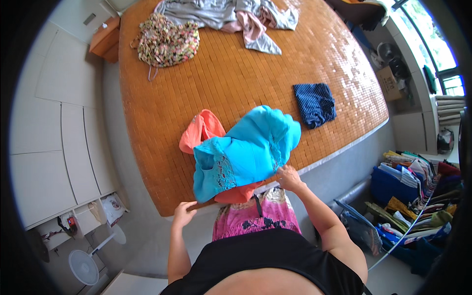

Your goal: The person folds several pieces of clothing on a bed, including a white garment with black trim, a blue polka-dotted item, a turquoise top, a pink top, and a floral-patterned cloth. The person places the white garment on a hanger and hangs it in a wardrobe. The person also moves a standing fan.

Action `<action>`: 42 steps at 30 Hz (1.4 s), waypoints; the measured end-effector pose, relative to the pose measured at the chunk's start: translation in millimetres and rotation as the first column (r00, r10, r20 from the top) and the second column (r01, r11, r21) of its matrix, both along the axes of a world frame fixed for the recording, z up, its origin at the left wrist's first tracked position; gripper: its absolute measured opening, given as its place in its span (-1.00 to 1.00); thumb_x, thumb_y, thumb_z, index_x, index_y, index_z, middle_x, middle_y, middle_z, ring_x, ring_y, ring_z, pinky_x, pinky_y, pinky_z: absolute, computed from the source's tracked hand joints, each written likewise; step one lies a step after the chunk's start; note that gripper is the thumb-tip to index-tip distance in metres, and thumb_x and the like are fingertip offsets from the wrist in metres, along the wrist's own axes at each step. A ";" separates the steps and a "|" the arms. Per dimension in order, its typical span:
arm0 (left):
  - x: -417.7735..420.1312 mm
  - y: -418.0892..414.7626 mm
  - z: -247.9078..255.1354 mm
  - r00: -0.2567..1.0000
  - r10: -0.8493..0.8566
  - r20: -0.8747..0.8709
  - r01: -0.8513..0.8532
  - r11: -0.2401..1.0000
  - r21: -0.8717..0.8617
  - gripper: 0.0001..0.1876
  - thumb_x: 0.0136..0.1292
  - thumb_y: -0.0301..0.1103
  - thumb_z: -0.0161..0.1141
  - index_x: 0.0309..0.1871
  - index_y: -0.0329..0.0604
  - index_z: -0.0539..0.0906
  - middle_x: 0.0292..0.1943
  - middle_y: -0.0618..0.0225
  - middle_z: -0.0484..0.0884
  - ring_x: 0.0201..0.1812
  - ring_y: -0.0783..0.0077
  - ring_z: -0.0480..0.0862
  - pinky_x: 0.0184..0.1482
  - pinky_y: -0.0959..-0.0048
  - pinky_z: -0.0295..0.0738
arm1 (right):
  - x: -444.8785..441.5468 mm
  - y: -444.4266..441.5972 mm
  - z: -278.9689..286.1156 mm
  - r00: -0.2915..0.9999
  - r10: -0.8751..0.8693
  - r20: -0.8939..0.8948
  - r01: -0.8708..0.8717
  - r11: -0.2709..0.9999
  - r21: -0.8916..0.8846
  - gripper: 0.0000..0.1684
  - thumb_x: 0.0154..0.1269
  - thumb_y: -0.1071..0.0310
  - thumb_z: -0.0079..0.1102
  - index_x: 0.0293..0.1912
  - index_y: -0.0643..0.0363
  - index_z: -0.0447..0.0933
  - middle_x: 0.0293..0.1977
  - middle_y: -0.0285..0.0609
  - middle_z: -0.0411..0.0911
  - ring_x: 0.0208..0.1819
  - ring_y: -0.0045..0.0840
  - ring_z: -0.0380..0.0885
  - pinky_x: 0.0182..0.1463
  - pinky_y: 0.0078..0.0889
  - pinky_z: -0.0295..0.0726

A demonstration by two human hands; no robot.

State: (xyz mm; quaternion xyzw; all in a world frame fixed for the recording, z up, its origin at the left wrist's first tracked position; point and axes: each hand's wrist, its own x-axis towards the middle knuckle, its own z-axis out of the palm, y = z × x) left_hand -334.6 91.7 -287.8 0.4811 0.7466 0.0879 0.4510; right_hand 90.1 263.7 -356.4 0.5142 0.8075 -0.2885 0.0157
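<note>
A turquoise garment with lace trim [247,158] lies bunched at the near edge of a bed covered with a brown tile mat [221,81]. My right hand [290,177] grips its lace-trimmed edge on the right. Just off the lower left corner of the turquoise cloth is my left hand [183,214], its thumb and fingers apart and nothing held. A coral-coloured garment [202,129] lies partly under the turquoise one and shows again below it, near my pink patterned clothing [254,217].
A folded navy dotted cloth [315,105] rests to the right. Farther back are a floral ruffled garment [167,42] and grey and pink clothes [221,14]. Fabric bins full of clothes [398,180] stand at right, a white fan [84,267] at lower left.
</note>
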 end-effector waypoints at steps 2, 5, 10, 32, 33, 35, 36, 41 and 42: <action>18.9 1.7 -34.7 0.991 0.079 0.104 -0.081 0.997 0.008 -0.69 0.10 -0.40 0.25 -0.04 -0.08 0.66 -0.16 0.18 0.63 -0.12 0.30 0.65 -0.07 0.41 0.53 | 5.4 -8.7 -16.8 0.998 0.010 0.058 0.004 0.971 -0.237 -0.76 0.02 0.26 0.24 -0.27 0.08 0.49 -0.22 -0.01 0.50 -0.10 -0.13 0.49 -0.10 -0.07 0.48; 50.8 44.7 -58.8 0.945 0.190 0.267 -0.228 0.966 0.119 -0.76 0.24 -0.39 0.19 -0.05 -0.24 0.64 -0.29 0.27 0.68 -0.20 0.43 0.68 -0.16 0.53 0.54 | 2.3 24.8 -38.0 0.971 -0.234 -0.056 0.231 0.971 -0.068 -0.75 0.07 0.25 0.23 -0.23 0.10 0.49 -0.30 -0.03 0.50 -0.21 -0.11 0.51 -0.13 -0.06 0.48; 81.6 133.0 -79.1 0.709 0.581 0.400 -0.621 0.783 -0.038 -0.77 0.32 -0.29 0.11 -0.17 -0.26 0.67 -0.35 0.43 0.65 -0.35 0.67 0.59 -0.31 0.64 0.48 | -21.6 122.8 -36.3 0.904 -0.414 -0.102 0.423 0.901 0.096 -0.71 0.11 0.17 0.24 -0.21 0.09 0.48 -0.24 -0.06 0.48 -0.10 -0.16 0.46 -0.07 -0.16 0.46; 89.1 190.4 -54.0 0.957 -0.010 -0.291 0.186 0.789 0.585 -0.87 0.00 -0.44 0.26 -0.34 -0.05 0.59 -0.41 0.37 0.49 -0.23 0.26 0.50 -0.08 0.26 0.28 | 3.0 107.0 -4.8 0.842 -0.445 -0.305 0.472 0.882 0.017 -0.87 0.15 0.44 0.08 -0.26 0.18 0.40 -0.39 0.06 0.53 -0.31 -0.03 0.53 -0.27 -0.16 0.47; 91.7 174.1 -43.1 0.956 -0.035 -0.293 0.206 0.788 0.579 -0.88 -0.01 -0.46 0.24 -0.36 -0.05 0.60 -0.42 0.38 0.48 -0.23 0.28 0.50 -0.09 0.27 0.28 | 13.3 92.1 -1.6 0.842 -0.439 -0.313 0.463 0.886 0.002 -0.88 0.17 0.44 0.08 -0.26 0.18 0.40 -0.41 0.07 0.52 -0.32 -0.03 0.53 -0.30 -0.18 0.48; 97.5 141.2 -32.6 0.963 -0.020 -0.268 0.170 0.816 0.553 -0.87 -0.05 -0.49 0.23 -0.39 -0.04 0.59 -0.38 0.38 0.47 -0.20 0.28 0.49 -0.09 0.26 0.27 | 30.2 64.6 -1.6 0.858 -0.427 -0.285 0.435 0.900 -0.040 -0.88 0.17 0.47 0.04 -0.24 0.21 0.39 -0.39 0.09 0.52 -0.31 -0.01 0.53 -0.28 -0.17 0.47; 101.6 127.4 -27.3 0.970 0.002 -0.245 0.132 0.839 0.528 -0.86 -0.07 -0.50 0.23 -0.41 -0.03 0.58 -0.36 0.39 0.49 -0.20 0.29 0.50 -0.11 0.29 0.27 | 36.6 51.4 -4.2 0.862 -0.431 -0.267 0.430 0.900 -0.066 -0.88 0.17 0.49 0.03 -0.24 0.21 0.39 -0.38 0.10 0.52 -0.31 -0.01 0.52 -0.28 -0.17 0.47; 114.2 74.1 -14.1 0.991 0.119 0.062 -0.134 0.905 0.404 -0.87 0.01 -0.66 0.08 -0.38 -0.22 0.48 -0.23 0.17 0.58 -0.22 0.05 0.60 -0.20 0.28 0.50 | 44.0 4.7 -4.7 0.848 -0.467 -0.250 0.461 0.883 -0.086 -0.73 0.11 0.59 -0.08 -0.14 0.24 0.42 -0.33 0.08 0.52 -0.23 -0.03 0.54 -0.15 -0.19 0.51; 112.0 62.6 -13.5 0.989 0.129 0.074 -0.148 0.907 0.394 -0.87 0.01 -0.66 0.08 -0.38 -0.22 0.47 -0.24 0.16 0.58 -0.22 0.05 0.60 -0.20 0.29 0.50 | 43.4 0.1 1.3 0.853 -0.459 -0.249 0.454 0.887 -0.080 -0.70 0.13 0.61 -0.10 -0.11 0.26 0.43 -0.31 0.06 0.52 -0.20 -0.08 0.54 -0.10 -0.24 0.50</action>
